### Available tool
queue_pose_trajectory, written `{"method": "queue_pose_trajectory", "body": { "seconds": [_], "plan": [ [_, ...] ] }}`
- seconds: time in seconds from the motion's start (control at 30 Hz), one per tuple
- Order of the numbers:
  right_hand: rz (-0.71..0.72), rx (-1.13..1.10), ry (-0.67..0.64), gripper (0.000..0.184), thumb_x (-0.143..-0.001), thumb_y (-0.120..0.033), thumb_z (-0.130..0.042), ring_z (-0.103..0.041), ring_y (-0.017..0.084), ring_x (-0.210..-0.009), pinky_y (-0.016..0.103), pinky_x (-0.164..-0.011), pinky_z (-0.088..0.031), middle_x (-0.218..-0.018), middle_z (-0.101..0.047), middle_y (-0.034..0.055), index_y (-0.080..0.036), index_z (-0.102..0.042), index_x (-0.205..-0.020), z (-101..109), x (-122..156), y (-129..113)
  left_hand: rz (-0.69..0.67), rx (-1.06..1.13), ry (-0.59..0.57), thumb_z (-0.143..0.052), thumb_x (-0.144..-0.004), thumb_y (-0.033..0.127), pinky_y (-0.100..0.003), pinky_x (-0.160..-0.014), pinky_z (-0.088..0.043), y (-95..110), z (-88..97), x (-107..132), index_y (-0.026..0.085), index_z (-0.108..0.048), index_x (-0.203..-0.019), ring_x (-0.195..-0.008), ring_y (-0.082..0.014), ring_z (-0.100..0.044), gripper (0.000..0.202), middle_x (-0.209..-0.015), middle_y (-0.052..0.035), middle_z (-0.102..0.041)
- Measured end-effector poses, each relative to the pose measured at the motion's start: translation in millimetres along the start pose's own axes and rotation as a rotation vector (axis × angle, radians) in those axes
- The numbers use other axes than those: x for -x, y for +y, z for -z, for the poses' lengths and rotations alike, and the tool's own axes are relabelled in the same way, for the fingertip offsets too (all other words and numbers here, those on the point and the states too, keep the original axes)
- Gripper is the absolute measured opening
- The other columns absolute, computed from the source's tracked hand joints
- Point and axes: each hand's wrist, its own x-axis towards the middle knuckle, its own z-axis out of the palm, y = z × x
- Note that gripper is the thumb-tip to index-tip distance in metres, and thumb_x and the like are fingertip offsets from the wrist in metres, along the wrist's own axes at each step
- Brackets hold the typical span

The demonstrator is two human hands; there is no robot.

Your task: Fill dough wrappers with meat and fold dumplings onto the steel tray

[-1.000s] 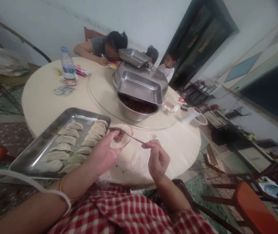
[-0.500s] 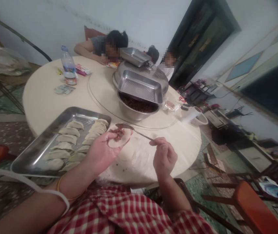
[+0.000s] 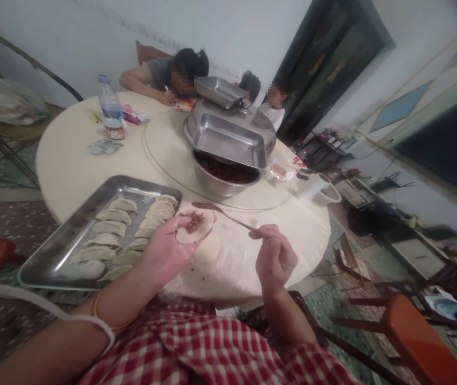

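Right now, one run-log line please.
left hand holds round dough wrapper with meat filling; right hand holds thin metal spoon; beside: steel tray of dumplings

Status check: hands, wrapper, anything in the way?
Left hand cups dumpling wrapper with filling on it. Right hand pinches spoon, its bowl just beyond the wrapper's far edge. Tray of folded dumplings beside left hand; nothing between the hands.

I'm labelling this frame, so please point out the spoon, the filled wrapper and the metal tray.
spoon (image 3: 228, 217): head view, middle of its thin handle.
filled wrapper (image 3: 203, 229): head view, bare dough beside the filling.
metal tray (image 3: 74, 227): head view, its left wall.
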Motion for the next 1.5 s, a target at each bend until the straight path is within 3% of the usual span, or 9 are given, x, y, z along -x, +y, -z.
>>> {"method": "queue_pose_trajectory", "body": {
  "seconds": [0.33,0.53,0.73,0.87,1.0,1.13,1.23,1.4,1.5],
  "plan": [
    [0.184,0.067,-0.167,0.024,-0.095,-0.020,-0.047,-0.060,0.020,-0.074,0.040,-0.066,-0.047,-0.078,-0.072,0.0039,-0.024,-0.068,-0.105,29,-14,-5,-0.034,-0.049,0.056,-0.044,-0.081,0.004,-0.036,-0.080,-0.061,3,-0.9,1,0.012,-0.069,-0.098,-0.092,-0.0217,-0.070,0.032,-0.091,-0.0103,-0.074],
    [0.264,0.171,-0.343,0.022,-0.095,-0.022,-0.046,-0.065,0.020,-0.072,0.040,-0.066,-0.050,-0.082,-0.074,0.0048,-0.024,-0.067,-0.103,25,-19,-6,-0.022,-0.095,-0.026,-0.049,-0.081,0.009,-0.035,-0.082,-0.059,2,3.9,3,0.012,-0.071,-0.097,-0.100,-0.0245,-0.067,0.028,-0.096,-0.0093,-0.074],
    [0.326,0.180,-0.324,0.021,-0.095,-0.023,-0.047,-0.066,0.020,-0.070,0.041,-0.066,-0.051,-0.080,-0.074,0.0034,-0.025,-0.065,-0.105,25,-25,-5,0.027,-0.015,-0.023,-0.045,-0.093,0.029,-0.041,-0.083,-0.059,6,4.1,3,0.010,-0.071,-0.095,-0.097,-0.0266,-0.068,0.032,-0.091,-0.0112,-0.074],
    [0.413,0.180,-0.409,0.022,-0.096,-0.022,-0.046,-0.068,0.018,-0.073,0.039,-0.066,-0.051,-0.080,-0.074,0.0035,-0.025,-0.064,-0.106,18,-35,-9,0.070,-0.030,-0.043,-0.040,-0.097,0.037,-0.042,-0.079,-0.060,7,6.0,3,0.008,-0.071,-0.097,-0.096,-0.0276,-0.068,0.042,-0.092,-0.0124,-0.074],
    [0.467,0.177,-0.508,0.021,-0.097,-0.023,-0.046,-0.069,0.018,-0.076,0.037,-0.066,-0.053,-0.084,-0.075,0.0049,-0.024,-0.065,-0.106,16,-46,-10,0.054,-0.041,-0.106,-0.042,-0.097,0.037,-0.044,-0.079,-0.060,9,10.0,3,0.015,-0.072,-0.092,-0.096,-0.0270,-0.069,0.037,-0.095,-0.0080,-0.075],
    [0.488,0.179,-0.544,0.022,-0.096,-0.026,-0.048,-0.069,0.018,-0.077,0.037,-0.066,-0.053,-0.086,-0.076,0.0049,-0.025,-0.067,-0.105,21,-47,-8,0.052,-0.046,-0.102,-0.039,-0.097,0.038,-0.043,-0.081,-0.059,10,11.7,3,0.012,-0.072,-0.095,-0.098,-0.0285,-0.069,0.042,-0.094,-0.0101,-0.076],
    [0.356,0.106,-0.421,0.021,-0.095,-0.023,-0.049,-0.067,0.018,-0.077,0.037,-0.069,-0.053,-0.084,-0.076,0.0040,-0.024,-0.069,-0.102,19,-42,-2,0.079,-0.022,-0.112,-0.036,-0.098,0.042,-0.042,-0.084,-0.059,9,10.2,2,0.011,-0.071,-0.100,-0.099,-0.0281,-0.069,0.047,-0.097,-0.0126,-0.076],
    [-0.211,0.032,-0.018,0.022,-0.095,-0.033,-0.052,-0.065,0.013,-0.067,0.029,-0.065,-0.051,-0.074,-0.072,0.0002,-0.023,-0.070,-0.090,11,-53,33,0.117,-0.011,-0.103,-0.035,-0.099,0.036,-0.039,-0.091,-0.056,10,5.7,3,0.006,-0.065,-0.116,-0.103,-0.0268,-0.069,0.046,-0.100,-0.0151,-0.076],
    [-0.281,0.092,0.070,0.028,-0.091,-0.044,-0.054,-0.064,0.012,-0.065,0.027,-0.064,-0.049,-0.071,-0.070,-0.0003,-0.020,-0.069,-0.089,7,-84,68,0.103,-0.010,-0.080,-0.030,-0.100,0.035,-0.038,-0.090,-0.056,11,3.7,4,0.005,-0.059,-0.125,-0.099,-0.0249,-0.071,0.049,-0.097,-0.0133,-0.077]
  ]
}}
